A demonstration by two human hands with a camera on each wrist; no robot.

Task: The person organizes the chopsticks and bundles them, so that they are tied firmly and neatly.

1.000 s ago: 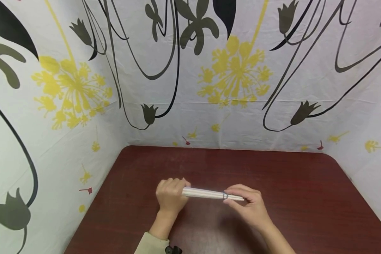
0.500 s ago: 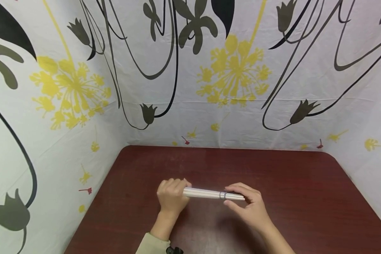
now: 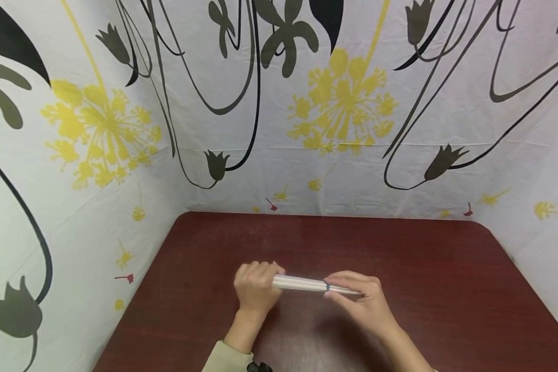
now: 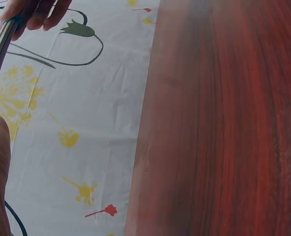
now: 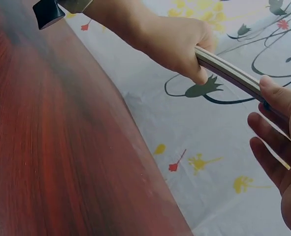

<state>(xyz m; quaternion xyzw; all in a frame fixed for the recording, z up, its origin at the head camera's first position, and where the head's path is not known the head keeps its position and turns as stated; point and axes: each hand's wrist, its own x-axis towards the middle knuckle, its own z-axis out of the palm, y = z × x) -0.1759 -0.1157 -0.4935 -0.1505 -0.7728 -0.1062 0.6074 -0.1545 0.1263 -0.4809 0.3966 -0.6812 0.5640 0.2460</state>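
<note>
In the head view, a bundle of slim white chopsticks (image 3: 297, 282) is held level above the table. My left hand (image 3: 258, 288) grips its left end in a fist, hiding that end. A blue rubber band (image 3: 327, 287) circles the bundle toward its right end. There my right hand (image 3: 365, 295) pinches the bundle between thumb and fingers, fingertips right at the band. The right wrist view shows the right thumb on top of the chopsticks (image 5: 229, 73), with the other fingers spread below. In the left wrist view the band (image 4: 17, 20) sits beside the right fingertips.
A dark red-brown table (image 3: 214, 237) with rounded far corners lies beneath the hands. White cloth (image 3: 325, 196) printed with flowers hangs around it at the back and sides. A black wrist device (image 3: 259, 367) shows by the left sleeve (image 3: 228, 357).
My left hand and the bundle have shifted slightly right. The right fingertips, parted around the bundle half a second ago, have closed in at the band, whose two strands now look like one.
</note>
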